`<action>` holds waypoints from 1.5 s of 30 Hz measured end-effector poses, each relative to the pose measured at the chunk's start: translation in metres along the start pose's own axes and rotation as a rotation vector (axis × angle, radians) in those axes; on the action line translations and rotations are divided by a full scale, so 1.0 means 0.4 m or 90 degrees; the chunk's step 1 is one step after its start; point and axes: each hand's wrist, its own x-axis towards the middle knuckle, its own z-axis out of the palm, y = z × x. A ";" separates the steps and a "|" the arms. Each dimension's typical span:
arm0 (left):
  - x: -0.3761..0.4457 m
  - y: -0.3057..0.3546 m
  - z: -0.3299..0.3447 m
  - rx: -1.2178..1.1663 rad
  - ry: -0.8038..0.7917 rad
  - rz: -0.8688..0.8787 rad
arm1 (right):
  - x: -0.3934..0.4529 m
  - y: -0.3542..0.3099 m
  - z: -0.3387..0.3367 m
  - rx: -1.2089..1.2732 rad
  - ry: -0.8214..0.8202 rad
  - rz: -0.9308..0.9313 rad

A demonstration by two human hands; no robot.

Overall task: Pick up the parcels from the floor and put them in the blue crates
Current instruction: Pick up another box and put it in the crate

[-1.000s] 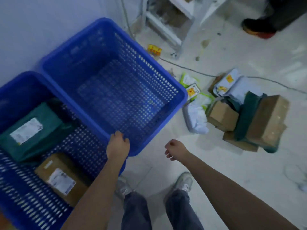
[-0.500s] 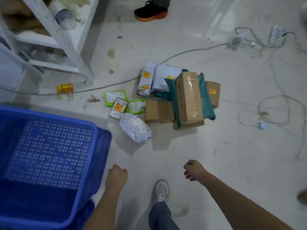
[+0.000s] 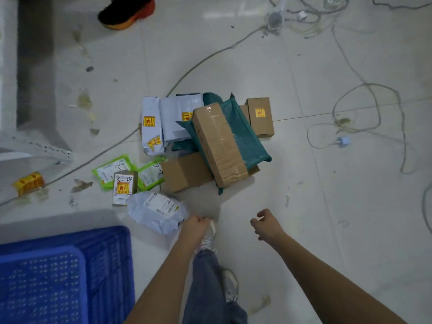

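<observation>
While both arms reach out, nothing is held.
Left hand (image 3: 196,224) fingers curled beside grey bag (image 3: 157,211); right hand (image 3: 268,224) loosely curled.

The floor (image 3: 304,206) was pale glossy tile, stained and scuffed, with light glaring off it at the top. Tangled white cables (image 3: 364,108) looped across its right side, and one cord (image 3: 205,59) ran diagonally leftward. A white metal shelf frame (image 3: 35,146) stood at the left edge.
</observation>
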 end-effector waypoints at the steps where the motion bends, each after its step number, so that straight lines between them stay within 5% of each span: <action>1: 0.027 0.022 0.000 -0.008 -0.023 -0.023 | 0.019 -0.022 -0.005 -0.019 0.012 -0.012; 9: 0.205 0.250 -0.020 -0.076 -0.075 -0.024 | 0.142 -0.257 -0.060 0.023 0.090 -0.097; 17: 0.319 0.339 0.014 -0.116 -0.009 0.000 | 0.254 -0.309 -0.029 0.099 0.049 -0.087; 21: 0.305 0.325 0.045 -0.195 0.044 -0.035 | 0.237 -0.286 0.006 -0.124 0.179 -0.162; 25: 0.274 0.293 0.040 -0.261 0.088 -0.073 | 0.185 -0.256 0.050 -0.127 0.198 -0.244; 31: 0.257 0.255 -0.022 -0.141 0.129 -0.092 | 0.135 -0.233 0.074 -0.160 0.074 -0.431; 35: 0.250 0.257 -0.059 -0.208 0.096 -0.020 | 0.136 -0.274 0.062 0.161 0.095 -0.277; 38: 0.213 0.264 -0.087 -0.353 -0.061 -0.027 | 0.154 -0.326 0.010 0.362 0.058 -0.118; 43: 0.160 0.223 -0.124 -0.570 -0.232 -0.108 | 0.169 -0.335 -0.049 0.246 -0.305 -0.058; 45: 0.156 0.212 -0.127 -0.566 -0.241 -0.105 | 0.165 -0.338 -0.053 0.230 -0.299 -0.065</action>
